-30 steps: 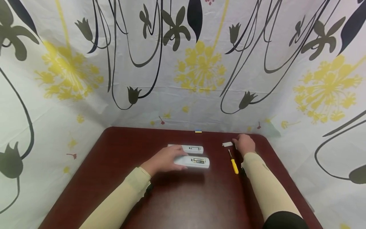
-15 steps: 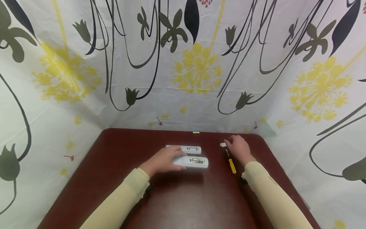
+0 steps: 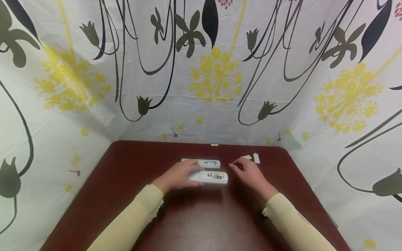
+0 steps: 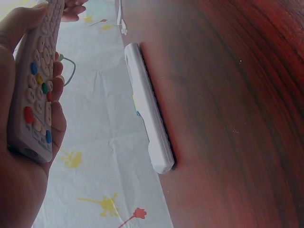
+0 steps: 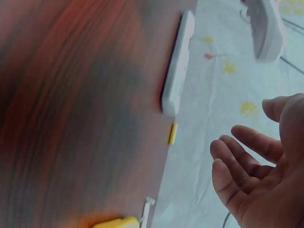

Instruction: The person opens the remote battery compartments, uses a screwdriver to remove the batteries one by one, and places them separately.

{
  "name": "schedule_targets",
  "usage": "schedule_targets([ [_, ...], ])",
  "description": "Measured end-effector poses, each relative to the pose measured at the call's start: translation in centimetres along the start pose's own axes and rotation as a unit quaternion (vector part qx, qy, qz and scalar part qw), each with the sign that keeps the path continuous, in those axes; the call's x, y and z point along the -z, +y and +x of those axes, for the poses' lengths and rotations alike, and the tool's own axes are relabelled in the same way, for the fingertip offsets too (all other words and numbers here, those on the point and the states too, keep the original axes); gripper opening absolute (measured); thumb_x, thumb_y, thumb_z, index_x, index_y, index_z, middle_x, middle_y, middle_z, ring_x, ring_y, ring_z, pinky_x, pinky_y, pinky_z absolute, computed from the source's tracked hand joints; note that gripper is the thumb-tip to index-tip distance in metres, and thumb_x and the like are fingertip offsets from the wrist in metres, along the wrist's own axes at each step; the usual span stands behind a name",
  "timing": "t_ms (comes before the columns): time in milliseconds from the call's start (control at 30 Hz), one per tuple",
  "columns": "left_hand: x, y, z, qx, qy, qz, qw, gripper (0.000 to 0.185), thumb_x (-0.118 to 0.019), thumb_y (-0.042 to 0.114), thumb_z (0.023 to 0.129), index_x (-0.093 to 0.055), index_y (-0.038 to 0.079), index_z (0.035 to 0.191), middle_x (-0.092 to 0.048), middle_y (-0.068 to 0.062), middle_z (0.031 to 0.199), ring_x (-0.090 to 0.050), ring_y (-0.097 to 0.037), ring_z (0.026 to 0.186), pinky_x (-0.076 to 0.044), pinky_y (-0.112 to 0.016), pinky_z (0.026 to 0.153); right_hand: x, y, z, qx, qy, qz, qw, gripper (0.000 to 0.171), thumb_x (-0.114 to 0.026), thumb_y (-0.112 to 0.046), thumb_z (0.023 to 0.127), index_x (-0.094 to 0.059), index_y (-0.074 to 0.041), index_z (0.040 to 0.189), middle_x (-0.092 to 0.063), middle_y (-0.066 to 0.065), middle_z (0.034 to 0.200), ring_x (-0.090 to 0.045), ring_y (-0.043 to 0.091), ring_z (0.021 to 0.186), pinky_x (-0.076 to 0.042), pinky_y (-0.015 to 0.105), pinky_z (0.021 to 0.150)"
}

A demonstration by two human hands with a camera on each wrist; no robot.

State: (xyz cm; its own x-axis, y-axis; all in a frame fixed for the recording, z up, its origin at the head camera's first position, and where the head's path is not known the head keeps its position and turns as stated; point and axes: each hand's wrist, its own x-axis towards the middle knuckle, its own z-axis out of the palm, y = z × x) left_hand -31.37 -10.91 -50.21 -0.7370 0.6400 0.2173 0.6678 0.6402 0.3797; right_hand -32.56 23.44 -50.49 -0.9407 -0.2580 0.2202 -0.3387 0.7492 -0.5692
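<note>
The left hand (image 3: pixel 179 175) grips the nearer remote control (image 3: pixel 211 177), lifted off the dark red table (image 3: pixel 201 216); a second remote (image 3: pixel 203 163) lies just behind it. The right hand (image 3: pixel 249 174) hovers beside the held remote, fingers relaxed, holding nothing.

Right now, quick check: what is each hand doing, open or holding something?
Left hand: grips the near remote, fingers curled round it.
Right hand: open, fingers relaxed, holding nothing, just right of that remote.

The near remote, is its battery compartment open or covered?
Open: the near remote shows a bare battery bay; two loose covers lie apart.
</note>
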Motion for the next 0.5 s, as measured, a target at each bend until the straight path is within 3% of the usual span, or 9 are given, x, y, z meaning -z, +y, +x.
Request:
schedule_targets([
  [167, -0.1, 0.0, -0.1, 0.008, -0.001, 0.001, 1.0000, 0.059, -0.083, 0.063, 0.093, -0.076, 0.028, 0.141, -0.066, 0.007, 0.136, -0.059, -0.011, 0.116, -0.055, -0.034, 0.097, -0.3, -1.4, -0.9, 0.020, -0.018, 0.040, 0.999, 0.020, -0.076, -0.037, 0.107, -0.078, -0.020, 0.120, -0.074, -0.005, 0.112, -0.068, 0.016, 0.101, -0.060, 0.045, 0.092],
  [267, -0.2, -0.1, -0.1, 0.004, 0.001, -0.003, 1.0000, 0.058, -0.083, 0.063, 0.093, -0.077, 0.028, 0.139, -0.066, 0.007, 0.133, -0.059, -0.011, 0.112, -0.055, -0.033, 0.095, -0.5, -1.9, -1.2, 0.061, -0.033, 0.043, 0.997, 0.026, -0.079, -0.038, 0.105, -0.077, -0.021, 0.124, -0.072, -0.005, 0.115, -0.068, 0.013, 0.102, -0.060, 0.041, 0.091],
  [400, -0.3, -0.2, -0.1, -0.008, 0.006, -0.003, 0.9999, 0.056, -0.082, 0.063, 0.094, -0.077, 0.029, 0.137, -0.064, 0.009, 0.127, -0.058, -0.009, 0.107, -0.054, -0.030, 0.090, -1.0, -2.4, -1.5, 0.127, -0.052, 0.028, 0.990, 0.042, -0.088, -0.043, 0.097, -0.075, -0.019, 0.129, -0.068, -0.005, 0.120, -0.064, 0.011, 0.104, -0.059, 0.037, 0.091],
  [500, -0.3, -0.2, 0.0, -0.008, 0.006, -0.004, 0.9999, 0.056, -0.082, 0.064, 0.094, -0.077, 0.029, 0.138, -0.064, 0.010, 0.126, -0.058, -0.009, 0.106, -0.054, -0.030, 0.089, -1.3, -2.8, -1.7, 0.152, -0.063, 0.015, 0.986, 0.055, -0.092, -0.051, 0.091, -0.073, -0.021, 0.134, -0.063, -0.010, 0.123, -0.060, 0.010, 0.108, -0.059, 0.035, 0.092],
])
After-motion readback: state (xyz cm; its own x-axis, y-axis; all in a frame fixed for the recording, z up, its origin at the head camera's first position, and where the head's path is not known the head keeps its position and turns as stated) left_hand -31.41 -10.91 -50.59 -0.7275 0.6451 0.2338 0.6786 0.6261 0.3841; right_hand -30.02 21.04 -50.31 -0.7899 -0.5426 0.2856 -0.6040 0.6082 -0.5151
